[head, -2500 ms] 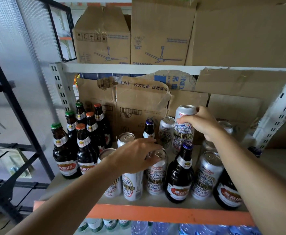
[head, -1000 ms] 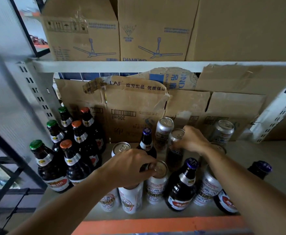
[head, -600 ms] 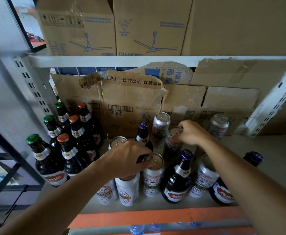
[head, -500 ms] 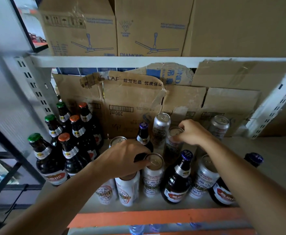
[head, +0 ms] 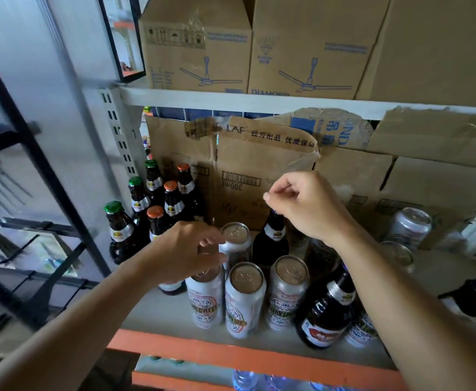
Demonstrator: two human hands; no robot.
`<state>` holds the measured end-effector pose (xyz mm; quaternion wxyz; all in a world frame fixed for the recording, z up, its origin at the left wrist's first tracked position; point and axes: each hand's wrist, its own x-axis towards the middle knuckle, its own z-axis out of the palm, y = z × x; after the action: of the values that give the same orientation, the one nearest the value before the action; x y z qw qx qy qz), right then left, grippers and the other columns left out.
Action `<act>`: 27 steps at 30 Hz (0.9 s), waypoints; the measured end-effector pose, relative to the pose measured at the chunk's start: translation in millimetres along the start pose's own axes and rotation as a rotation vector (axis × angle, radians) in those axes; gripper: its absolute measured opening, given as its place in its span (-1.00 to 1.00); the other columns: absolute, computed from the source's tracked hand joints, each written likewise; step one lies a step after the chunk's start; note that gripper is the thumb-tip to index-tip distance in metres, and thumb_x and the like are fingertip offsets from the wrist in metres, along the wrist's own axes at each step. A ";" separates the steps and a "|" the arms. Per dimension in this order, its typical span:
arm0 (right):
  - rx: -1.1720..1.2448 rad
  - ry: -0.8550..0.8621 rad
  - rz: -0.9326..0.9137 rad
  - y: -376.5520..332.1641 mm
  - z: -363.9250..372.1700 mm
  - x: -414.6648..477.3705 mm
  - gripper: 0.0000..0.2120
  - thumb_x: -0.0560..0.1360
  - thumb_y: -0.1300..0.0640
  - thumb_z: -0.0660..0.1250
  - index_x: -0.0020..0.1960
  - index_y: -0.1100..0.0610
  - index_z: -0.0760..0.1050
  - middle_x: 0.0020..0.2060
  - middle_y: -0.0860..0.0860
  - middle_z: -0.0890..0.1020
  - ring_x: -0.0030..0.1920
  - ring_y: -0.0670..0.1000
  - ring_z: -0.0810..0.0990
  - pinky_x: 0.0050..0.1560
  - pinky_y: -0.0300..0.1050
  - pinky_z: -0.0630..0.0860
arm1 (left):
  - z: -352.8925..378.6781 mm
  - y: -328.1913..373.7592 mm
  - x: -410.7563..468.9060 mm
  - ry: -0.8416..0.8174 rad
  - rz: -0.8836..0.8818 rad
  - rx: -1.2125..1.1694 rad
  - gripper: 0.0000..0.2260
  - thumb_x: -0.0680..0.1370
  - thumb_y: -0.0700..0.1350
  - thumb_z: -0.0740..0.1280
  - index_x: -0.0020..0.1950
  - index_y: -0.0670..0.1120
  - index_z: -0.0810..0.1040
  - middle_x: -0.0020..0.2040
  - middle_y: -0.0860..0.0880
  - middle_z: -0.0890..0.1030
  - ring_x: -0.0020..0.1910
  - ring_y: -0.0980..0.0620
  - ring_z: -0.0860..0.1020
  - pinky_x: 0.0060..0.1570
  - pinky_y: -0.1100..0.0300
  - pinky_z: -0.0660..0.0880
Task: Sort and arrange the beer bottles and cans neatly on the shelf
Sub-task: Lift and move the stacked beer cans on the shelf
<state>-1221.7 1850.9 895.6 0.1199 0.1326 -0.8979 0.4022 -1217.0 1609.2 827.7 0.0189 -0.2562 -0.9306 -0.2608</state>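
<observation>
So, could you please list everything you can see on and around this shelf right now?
Capped bottles: six, dark, three green caps, three orange, shelf's back left.
Blue-capped bottles: three seen, dark, centre to right.
Cans: at least seven, white and silver, front centre to back right.
Shelf: one, orange front edge.
Fan boxes: two, brown, upper shelf, beside a plain carton.
Flattened cardboard: brown, behind the drinks.
Black rack: left.
Hands: left over front-left can, right raised over a bottle; both empty.

Cardboard boxes (head: pixel 301 46) printed with ceiling fans fill the upper shelf (head: pixel 259 101). Torn cardboard (head: pixel 259 170) lines the back. A black metal rack (head: pixel 34 153) stands left, before a pale ribbed wall (head: pixel 34 52).
</observation>
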 end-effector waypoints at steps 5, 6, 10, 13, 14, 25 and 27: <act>0.012 -0.003 -0.003 -7.3 23.1 0.2 -0.89 0.46 0.08 0.46 -0.19 0.10 0.61 -0.35 -0.04 0.63 -0.32 -0.09 0.56 -0.27 -0.22 0.45 | 7.7 -9.3 -24.5 -0.177 -0.073 -0.067 -0.47 0.30 0.29 0.45 0.21 0.17 0.49 0.06 0.21 0.58 0.03 0.28 0.54 0.01 0.25 0.52; 0.020 -0.030 0.013 -7.7 27.8 0.2 -0.89 0.45 0.07 0.46 -0.18 0.10 0.61 -0.35 -0.04 0.63 -0.33 -0.10 0.54 -0.27 -0.22 0.44 | 10.1 -12.3 -28.0 -0.225 -0.084 -0.053 -0.39 0.29 0.26 0.50 0.28 0.16 0.43 0.12 0.21 0.56 0.08 0.25 0.53 0.07 0.23 0.50; 0.022 -0.166 0.041 -6.2 48.9 -0.4 -0.89 0.45 0.06 0.47 -0.13 0.09 0.60 -0.33 -0.08 0.60 -0.38 -0.20 0.50 -0.33 -0.39 0.34 | 19.6 -22.6 -33.2 -0.214 -0.108 -0.060 -0.28 0.27 0.17 0.58 0.34 0.11 0.34 0.18 0.16 0.54 0.12 0.20 0.51 0.09 0.27 0.47; 0.074 -0.177 0.070 -4.7 56.4 -1.9 -0.88 0.46 0.07 0.46 -0.15 0.11 0.60 -0.37 -0.08 0.59 -0.42 -0.20 0.47 -0.34 -0.38 0.34 | 23.5 -22.0 -31.4 -0.149 -0.109 -0.113 -0.36 0.28 0.07 0.61 0.27 0.08 0.41 0.08 0.15 0.59 0.02 0.23 0.55 -0.07 0.46 0.43; 0.084 -0.177 0.080 -4.4 56.9 -2.5 -0.88 0.46 0.07 0.46 -0.17 0.10 0.60 -0.38 -0.08 0.59 -0.42 -0.18 0.48 -0.32 -0.31 0.38 | 24.1 -22.0 -30.7 -0.121 -0.105 -0.121 -0.37 0.26 0.04 0.62 0.24 0.07 0.44 0.04 0.16 0.59 -0.02 0.25 0.55 -0.11 0.50 0.42; 0.418 -0.190 0.166 0.4 42.1 -13.8 -0.88 0.50 0.29 0.39 -0.11 0.09 0.61 -0.18 0.13 0.69 -0.08 0.17 0.67 0.07 0.16 0.59 | -35.6 1.1 -18.0 0.116 -0.031 -0.221 -0.48 0.17 0.08 0.62 0.07 0.19 0.54 -0.09 0.23 0.64 -0.08 0.31 0.59 -0.12 0.41 0.50; 0.488 -0.258 0.165 1.3 42.4 -14.0 -0.79 0.45 0.37 0.41 0.00 0.12 0.60 -0.09 0.11 0.70 -0.02 0.08 0.65 0.16 0.12 0.56 | -52.3 11.9 -12.6 0.166 0.024 -0.266 -0.48 0.15 0.18 0.54 0.08 0.19 0.55 -0.07 0.22 0.65 -0.08 0.26 0.61 -0.11 0.35 0.53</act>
<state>-1213.6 1821.8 862.7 -0.0638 0.1340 -0.7903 0.5945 -1205.5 1586.2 876.4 0.0647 -0.2451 -0.8799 -0.4018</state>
